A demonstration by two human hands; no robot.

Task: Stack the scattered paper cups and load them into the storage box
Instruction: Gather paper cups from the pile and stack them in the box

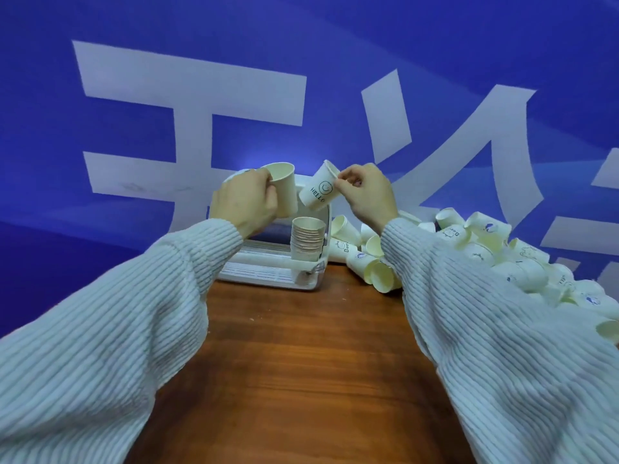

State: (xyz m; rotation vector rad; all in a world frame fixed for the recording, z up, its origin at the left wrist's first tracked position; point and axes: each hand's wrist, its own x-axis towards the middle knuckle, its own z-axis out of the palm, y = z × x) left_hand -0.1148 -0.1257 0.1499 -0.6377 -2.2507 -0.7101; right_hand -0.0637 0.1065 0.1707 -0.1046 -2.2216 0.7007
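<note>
My left hand (246,204) grips a plain cream paper cup (284,189), upright, above the white storage box (268,272). Just to its right, my right hand (366,195) pinches the rim of a tilted cup printed HELLO with a smiley (318,192). The two cups are close but apart. Below them a tall stack of nested cups (307,241) stands upright inside the box at its right end. A heap of several loose white cups (469,249) lies on the table to the right of the box.
The box sits at the far edge of a brown wooden table (301,363). Behind it hangs a blue backdrop with large white characters (201,95). The loose cups stretch along the table's right side to the frame edge.
</note>
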